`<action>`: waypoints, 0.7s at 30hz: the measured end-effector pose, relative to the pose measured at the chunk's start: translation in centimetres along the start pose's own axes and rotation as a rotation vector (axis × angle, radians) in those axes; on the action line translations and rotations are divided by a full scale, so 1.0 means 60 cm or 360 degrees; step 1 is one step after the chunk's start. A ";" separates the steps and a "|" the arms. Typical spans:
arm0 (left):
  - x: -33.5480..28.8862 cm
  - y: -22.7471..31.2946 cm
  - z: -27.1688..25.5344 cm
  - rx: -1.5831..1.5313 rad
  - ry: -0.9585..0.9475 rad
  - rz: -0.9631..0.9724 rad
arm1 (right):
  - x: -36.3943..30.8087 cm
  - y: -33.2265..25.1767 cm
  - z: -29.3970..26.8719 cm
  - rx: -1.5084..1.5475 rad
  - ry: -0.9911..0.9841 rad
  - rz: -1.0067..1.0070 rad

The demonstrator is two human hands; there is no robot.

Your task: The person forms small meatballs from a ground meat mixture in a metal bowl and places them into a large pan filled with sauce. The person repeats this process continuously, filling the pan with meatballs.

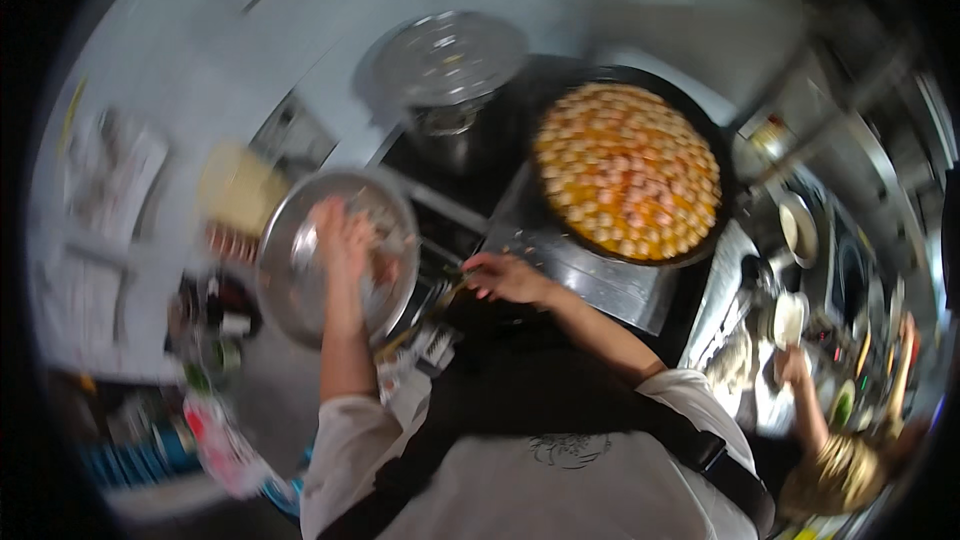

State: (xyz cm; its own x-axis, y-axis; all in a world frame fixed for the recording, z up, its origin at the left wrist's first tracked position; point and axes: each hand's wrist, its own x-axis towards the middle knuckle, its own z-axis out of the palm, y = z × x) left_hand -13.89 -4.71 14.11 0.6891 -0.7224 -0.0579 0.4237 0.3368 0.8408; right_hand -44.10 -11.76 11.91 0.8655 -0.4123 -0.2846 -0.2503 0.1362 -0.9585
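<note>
My left hand reaches down into a wide metal bowl, its fingers stretched and slightly apart, with blur over them. Pale and pinkish food pieces lie in the bowl beside it; I cannot make out their kind. My right hand hovers in front of the stove with loosely bent fingers and nothing visible in them. Beyond it sits a large round black pan of orange-yellow food, dotted closely with pale round pieces and redder toward the middle.
A covered pot stands at the back, left of the pan. Beside the bowl are a pale yellow board-like item and dark jars. A plastic bag hangs lower left. At far right, another person works over a counter with bowls.
</note>
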 end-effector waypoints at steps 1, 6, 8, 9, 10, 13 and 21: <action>-0.001 0.001 0.017 -0.0029 0.0133 -0.0038 | -0.003 -0.011 -0.002 0.0040 -0.0017 0.0011; -0.013 0.058 0.039 -0.0059 -0.0135 -0.0027 | 0.022 -0.048 0.009 -0.0012 0.0135 0.0194; -0.013 0.057 0.040 -0.0005 -0.0109 0.0130 | 0.045 -0.067 0.012 -0.0110 0.0124 0.0057; -0.013 0.050 0.041 0.0001 -0.0102 0.0180 | 0.057 -0.081 0.013 -0.0215 0.0195 0.0113; -0.012 0.044 0.038 0.0127 -0.0065 0.0216 | 0.071 -0.099 0.017 -0.0254 0.0214 -0.0106; -0.015 0.029 0.037 0.0495 -0.0093 0.0208 | 0.110 -0.165 0.040 -0.0482 0.0378 -0.0498; -0.022 0.048 0.053 0.1500 -0.0765 0.0348 | 0.195 -0.250 0.103 -0.1066 0.0457 -0.1006</action>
State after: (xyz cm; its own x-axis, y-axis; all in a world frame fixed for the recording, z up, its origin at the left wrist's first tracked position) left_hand -15.45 -4.72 18.32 0.3051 -0.9336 0.1881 -0.4449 0.0349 0.8949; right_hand -27.56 -13.07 23.06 0.8085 -0.4499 0.3793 -0.0474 -0.6923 -0.7201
